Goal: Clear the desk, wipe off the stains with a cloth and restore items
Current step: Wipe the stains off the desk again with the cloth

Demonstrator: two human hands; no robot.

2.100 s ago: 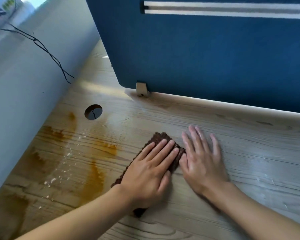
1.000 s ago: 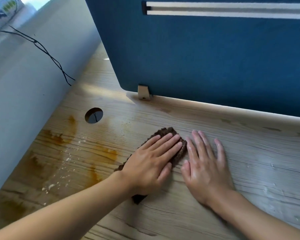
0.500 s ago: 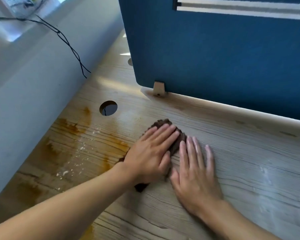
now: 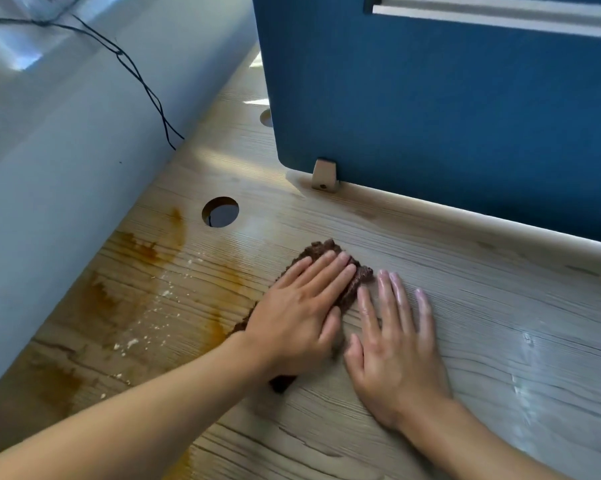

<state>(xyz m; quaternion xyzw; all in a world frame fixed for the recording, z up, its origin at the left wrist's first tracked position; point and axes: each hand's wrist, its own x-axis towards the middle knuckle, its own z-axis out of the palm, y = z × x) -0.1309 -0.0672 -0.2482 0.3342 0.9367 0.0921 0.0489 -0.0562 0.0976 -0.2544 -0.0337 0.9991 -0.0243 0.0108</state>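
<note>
A dark brown cloth (image 4: 321,250) lies on the wooden desk (image 4: 499,323). My left hand (image 4: 299,313) presses flat on the cloth with straight fingers and covers most of it. My right hand (image 4: 396,348) rests flat on the bare desk just right of the cloth, fingers spread and glistening wet. Orange-brown stains (image 4: 132,306) and white crumbs (image 4: 146,327) spread over the desk to the left of the cloth.
A blue partition panel (image 4: 448,116) stands along the desk's far side on a small bracket (image 4: 324,175). A round cable hole (image 4: 220,212) lies left of it. A white wall (image 4: 67,150) with a black cable (image 4: 143,84) borders the left.
Both hands and the cloth stay close together near the desk's middle; the cloth has shifted slightly back and left toward the stains. The view has turned left.
</note>
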